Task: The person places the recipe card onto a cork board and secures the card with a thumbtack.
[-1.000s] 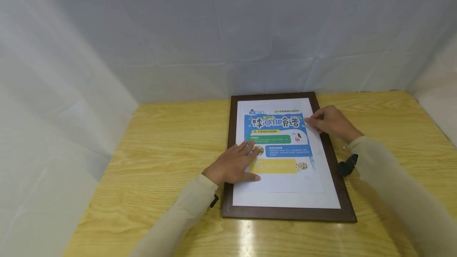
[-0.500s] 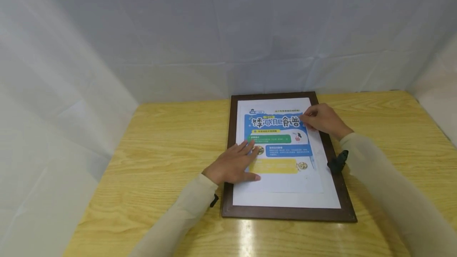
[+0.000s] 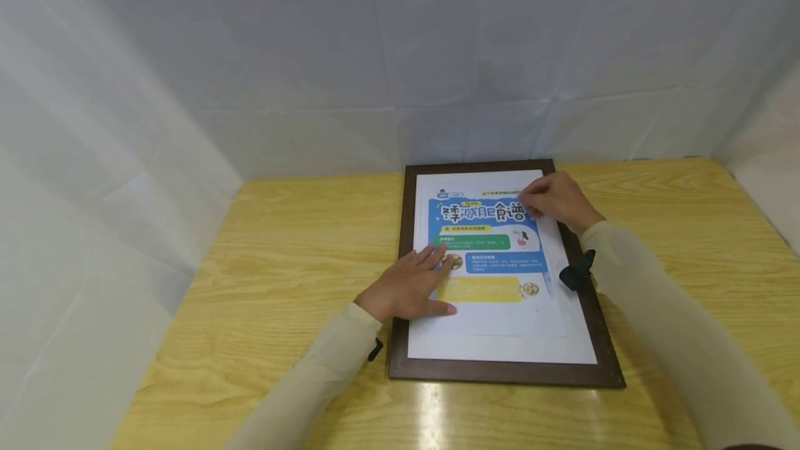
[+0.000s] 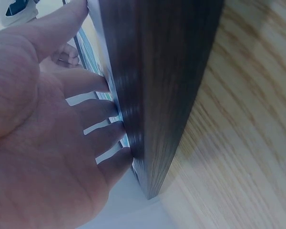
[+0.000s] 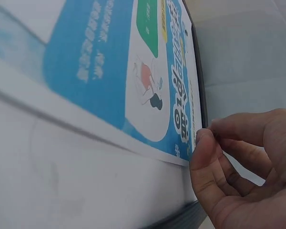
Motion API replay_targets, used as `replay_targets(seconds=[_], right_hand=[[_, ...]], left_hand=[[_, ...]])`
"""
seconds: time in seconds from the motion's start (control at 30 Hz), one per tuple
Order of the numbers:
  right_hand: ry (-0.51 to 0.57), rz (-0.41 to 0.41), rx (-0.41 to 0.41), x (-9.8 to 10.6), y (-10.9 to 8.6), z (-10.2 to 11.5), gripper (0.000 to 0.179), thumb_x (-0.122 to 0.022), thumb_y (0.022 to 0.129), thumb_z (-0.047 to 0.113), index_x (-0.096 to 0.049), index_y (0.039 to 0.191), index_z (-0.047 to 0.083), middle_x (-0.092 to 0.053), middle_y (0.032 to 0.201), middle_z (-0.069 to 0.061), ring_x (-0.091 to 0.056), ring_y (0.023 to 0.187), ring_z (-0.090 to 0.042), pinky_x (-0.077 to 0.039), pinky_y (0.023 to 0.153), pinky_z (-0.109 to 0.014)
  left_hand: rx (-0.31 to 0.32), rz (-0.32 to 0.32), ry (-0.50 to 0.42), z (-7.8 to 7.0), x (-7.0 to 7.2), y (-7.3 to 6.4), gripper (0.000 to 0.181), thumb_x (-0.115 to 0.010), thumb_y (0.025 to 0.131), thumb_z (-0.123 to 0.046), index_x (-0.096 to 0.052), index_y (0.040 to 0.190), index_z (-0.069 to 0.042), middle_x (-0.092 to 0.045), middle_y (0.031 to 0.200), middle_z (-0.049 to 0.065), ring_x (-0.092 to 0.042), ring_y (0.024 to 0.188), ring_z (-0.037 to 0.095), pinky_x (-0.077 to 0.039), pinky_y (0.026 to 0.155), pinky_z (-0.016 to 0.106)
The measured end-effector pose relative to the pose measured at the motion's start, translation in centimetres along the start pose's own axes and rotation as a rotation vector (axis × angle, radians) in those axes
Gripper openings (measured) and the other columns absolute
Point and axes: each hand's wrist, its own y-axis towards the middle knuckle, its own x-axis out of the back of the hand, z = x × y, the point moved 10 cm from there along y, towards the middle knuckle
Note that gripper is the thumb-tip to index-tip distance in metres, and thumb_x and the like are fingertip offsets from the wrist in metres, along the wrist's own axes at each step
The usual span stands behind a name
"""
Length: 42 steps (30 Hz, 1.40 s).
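While the brown frame (image 3: pixel 500 371) is lying on the yellowish wood-grain table (image 3: pixel 281 262), right of the middle and reaching the far edge, a blue, green and yellow poster (image 3: pixel 494 262) is sitting inside its border, on top of a white backing (image 3: pixel 581 353); the left hand (image 3: pixel 406 287) is resting across the frame's left side, fingers spread and fingertips touching the poster's left part; the right hand (image 3: pixel 559 201) is holding its thumb and fingertip pressed together over the poster's far right corner, though I can't tell if they're pinching paper or anything else; both arms are wearing pale sleeves (image 3: pixel 669 311), and a whitish sheet (image 3: pixel 312 54) is hanging behind the far edge.
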Motion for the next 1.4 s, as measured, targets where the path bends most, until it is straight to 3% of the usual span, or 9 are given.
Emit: replay_targets(seconds=[0.33, 0.53, 0.87, 1.4], right_hand=[[0.003, -0.074, 0.025, 0.3, 1.1, 0.5, 0.026, -0.068, 0.098, 0.015, -0.072, 0.117, -0.002, -0.067, 0.109, -0.020, -0.062, 0.091, -0.030, -0.050, 0.084, -0.037], [0.058, -0.130, -0.006, 0.4, 1.6, 0.3, 0.023, -0.070, 0.097, 0.015, -0.072, 0.112, -0.002, -0.070, 0.105, -0.019, -0.067, 0.081, -0.024, -0.054, 0.073, -0.024], [0.102, -0.109, -0.117, -0.3, 2.8, -0.4, 0.021, -0.065, 0.100, 0.010, -0.070, 0.115, -0.004, -0.066, 0.108, -0.020, -0.065, 0.080, -0.021, -0.053, 0.063, -0.016], [0.075, -0.077, -0.154, -0.4, 3.6, -0.7, 0.022, -0.061, 0.098, 0.008, -0.072, 0.110, -0.006, -0.067, 0.098, -0.019, -0.063, 0.075, -0.022, -0.053, 0.064, -0.023]], left_hand=[[-0.001, -0.003, 0.001, 0.0, -0.2, 0.1, 0.086, -0.060, 0.099, -0.053, -0.020, 0.162, -0.009, -0.007, 0.169, 0.011, -0.005, 0.155, 0.028, -0.008, 0.126, 0.045], [0.005, 0.005, 0.009, 0.0, -0.3, 0.1, 0.087, -0.059, 0.098, -0.054, -0.019, 0.162, -0.010, -0.006, 0.169, 0.010, -0.003, 0.155, 0.027, -0.008, 0.126, 0.044], [0.017, 0.017, 0.005, 0.0, -0.4, -0.1, 0.088, -0.058, 0.099, -0.055, -0.017, 0.163, -0.011, -0.004, 0.169, 0.009, -0.002, 0.155, 0.027, -0.006, 0.126, 0.044], [0.015, 0.013, 0.002, -0.4, -0.4, -0.1, 0.088, -0.059, 0.098, -0.055, -0.019, 0.162, -0.011, -0.005, 0.169, 0.009, -0.003, 0.155, 0.027, -0.007, 0.126, 0.044]])
